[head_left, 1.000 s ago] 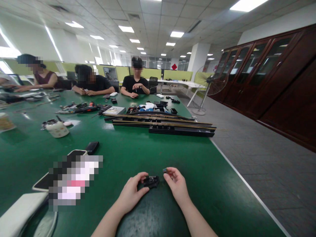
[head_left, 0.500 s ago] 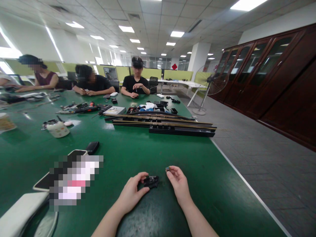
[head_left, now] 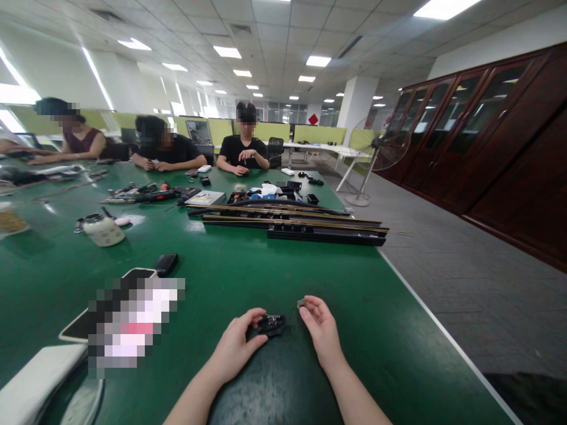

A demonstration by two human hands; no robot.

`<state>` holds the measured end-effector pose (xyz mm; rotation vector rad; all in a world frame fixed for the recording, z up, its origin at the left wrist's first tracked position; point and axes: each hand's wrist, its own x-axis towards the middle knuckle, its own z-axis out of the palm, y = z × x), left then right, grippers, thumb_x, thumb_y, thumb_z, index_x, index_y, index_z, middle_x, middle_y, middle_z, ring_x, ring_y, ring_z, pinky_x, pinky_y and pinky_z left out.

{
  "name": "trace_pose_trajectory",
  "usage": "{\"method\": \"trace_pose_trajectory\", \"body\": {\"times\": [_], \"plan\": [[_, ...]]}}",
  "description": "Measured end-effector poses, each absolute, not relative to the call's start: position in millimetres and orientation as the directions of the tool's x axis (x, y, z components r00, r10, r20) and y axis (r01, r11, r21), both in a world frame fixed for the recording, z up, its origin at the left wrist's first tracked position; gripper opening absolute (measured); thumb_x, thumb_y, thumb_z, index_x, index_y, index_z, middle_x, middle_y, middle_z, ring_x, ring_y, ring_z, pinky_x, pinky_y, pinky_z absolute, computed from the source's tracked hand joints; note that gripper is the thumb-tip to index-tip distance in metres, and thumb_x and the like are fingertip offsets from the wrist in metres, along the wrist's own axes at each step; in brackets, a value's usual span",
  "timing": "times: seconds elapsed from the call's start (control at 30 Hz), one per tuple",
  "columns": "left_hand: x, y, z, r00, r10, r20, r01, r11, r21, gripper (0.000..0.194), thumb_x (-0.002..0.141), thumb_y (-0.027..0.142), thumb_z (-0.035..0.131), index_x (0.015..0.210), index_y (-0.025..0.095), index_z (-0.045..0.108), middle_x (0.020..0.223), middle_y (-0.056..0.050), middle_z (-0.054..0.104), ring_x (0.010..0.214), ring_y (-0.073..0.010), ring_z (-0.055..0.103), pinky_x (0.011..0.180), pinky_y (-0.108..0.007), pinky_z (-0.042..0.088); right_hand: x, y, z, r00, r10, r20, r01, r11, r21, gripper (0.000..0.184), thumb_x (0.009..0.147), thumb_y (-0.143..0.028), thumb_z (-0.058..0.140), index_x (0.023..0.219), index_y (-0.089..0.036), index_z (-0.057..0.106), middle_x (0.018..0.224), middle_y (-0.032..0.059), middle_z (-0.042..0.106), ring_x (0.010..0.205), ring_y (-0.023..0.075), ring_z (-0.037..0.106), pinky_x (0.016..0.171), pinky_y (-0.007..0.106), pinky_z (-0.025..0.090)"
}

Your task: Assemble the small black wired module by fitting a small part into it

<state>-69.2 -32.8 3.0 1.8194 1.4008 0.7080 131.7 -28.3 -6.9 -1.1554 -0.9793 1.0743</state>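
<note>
Black part (head_left: pixel 271 325) is gripped at the green table (head_left: pixel 376 330) by the left hand (head_left: pixel 234 348); a small piece (head_left: pixel 302 303) is pinched, apart from it, by the right hand (head_left: pixel 322 332). Separate handling appears in hand; steady support seems called for next.

RIGHT: open bench (head_left: pixel 385 348) beside my right grip (head_left: pixel 321 324), out to the pale edge (head_left: pixel 443 330) | MIDDLE: narrow gap between that grip and the black part (head_left: pixel 275 325) in my left grip (head_left: pixel 237 342) | AHEAD: room up to black rails (head_left: pixel 328 237), thin rods (head_left: pixel 305 219) jutting past them | LEFT: phone (head_left: pixel 76 327), black pouch (head_left: pixel 167 265) and white case (head_left: pixel 39 378) block me
</note>
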Motion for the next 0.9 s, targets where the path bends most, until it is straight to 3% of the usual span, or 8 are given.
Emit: {"method": "trace_pose_trajectory", "body": {"times": [0.23, 0.33, 0.53, 0.9], "plan": [[-69.1, -32.1, 1.9, 0.273, 0.962, 0.007, 0.555, -0.163, 0.816, 0.042, 0.068, 0.028, 0.056, 0.109, 0.023, 0.049, 0.107, -0.004, 0.059, 0.095, -0.0180, 0.053, 0.087, -0.032, 0.039, 131.5, -28.2, -7.6, 0.191, 0.977, 0.093, -0.043, 0.103, -0.994, 0.029, 0.067, -0.038, 0.063, 0.088, -0.018, 0.059, 0.087, 0.0085, 0.067, 0.083, 0.0212, 0.063, 0.079, 0.039, 0.048], [-69.4, -32.3, 1.8, 0.266, 0.964, 0.006, 0.564, -0.161, 0.810, 0.043, 0.067, 0.028, 0.056, 0.109, 0.023, 0.049, 0.107, -0.004, 0.059, 0.096, -0.0184, 0.053, 0.087, -0.032, 0.039, 129.7, -30.0, -9.3, 0.139, 0.978, 0.156, 0.084, 0.146, -0.986, 0.025, 0.070, -0.034, 0.061, 0.090, -0.019, 0.061, 0.089, 0.0077, 0.066, 0.084, 0.0209, 0.061, 0.078, 0.038, 0.048], [-70.4, -32.2, -0.6, 0.276, 0.961, 0.032, 0.565, -0.190, 0.803, 0.043, 0.067, 0.030, 0.056, 0.109, 0.023, 0.050, 0.105, -0.004, 0.060, 0.093, -0.0181, 0.053, 0.085, -0.033, 0.039, 123.8, -38.1, -1.8, -0.047, 0.928, 0.369, 0.332, 0.363, -0.871, 0.018, 0.072, -0.023, 0.060, 0.089, -0.024, 0.063, 0.095, 0.0056, 0.062, 0.094, 0.0205, 0.054, 0.085, 0.037, 0.043], [-69.6, -33.0, 0.1, 0.265, 0.964, 0.030, 0.570, -0.182, 0.801, 0.041, 0.068, 0.029, 0.056, 0.108, 0.023, 0.050, 0.104, -0.004, 0.060, 0.093, -0.0180, 0.053, 0.085, -0.032, 0.040, 117.4, -42.5, 3.7, -0.249, 0.883, 0.397, 0.540, 0.467, -0.700, 0.022, 0.071, -0.023, 0.062, 0.092, -0.031, 0.063, 0.096, 0.0035, 0.062, 0.095, 0.0215, 0.052, 0.083, 0.039, 0.041]]}}
